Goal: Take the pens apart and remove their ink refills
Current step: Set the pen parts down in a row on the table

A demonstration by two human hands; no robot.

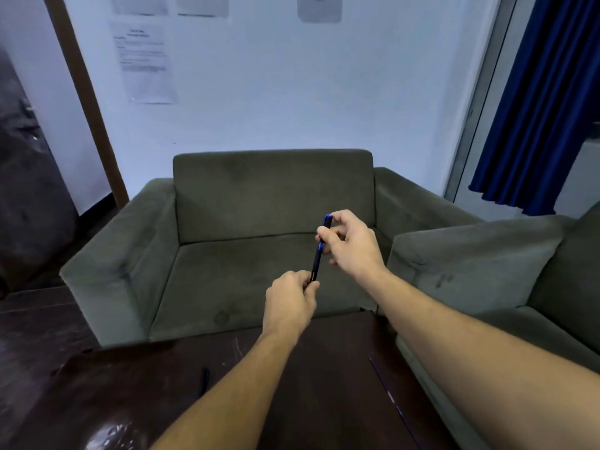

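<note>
I hold a dark blue pen [317, 258] nearly upright in the air above the far edge of the dark wooden table [324, 368]. My left hand [290, 303] pinches the pen's lower tip between thumb and fingers. My right hand [350, 243] grips the pen's upper end, fingers wrapped around its blue cap. On the table lie a thin ink refill [388, 389] at the right and a small black pen part [204, 378] at the left.
A grey-green armchair [272, 196] stands right behind the table. A second sofa [487, 264] sits to the right. Blue curtains [545, 102] hang at the far right. A white wall with paper sheets [146, 60] is behind.
</note>
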